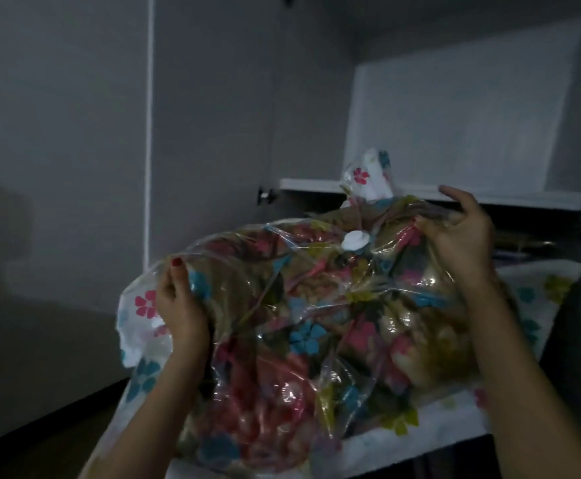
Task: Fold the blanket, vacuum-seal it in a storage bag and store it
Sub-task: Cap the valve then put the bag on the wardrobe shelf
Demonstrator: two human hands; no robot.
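A clear storage bag (316, 323) printed with pink, blue and olive flowers is held up in front of me, wrinkled tight around the colourful blanket (275, 402) inside. Its round white valve (356, 240) faces me near the top. My left hand (178, 305) grips the bag's left edge, thumb on the front. My right hand (462, 233) pinches the plastic at the upper right corner, with the index finger raised. The bag's far end (372, 178) sticks up against a white shelf.
An open wardrobe stands ahead, with a white shelf (316, 184) at the level of the bag's top and a dark compartment (541, 236) under it. A closed door with a small knob (265, 196) is on the left. The room is dim.
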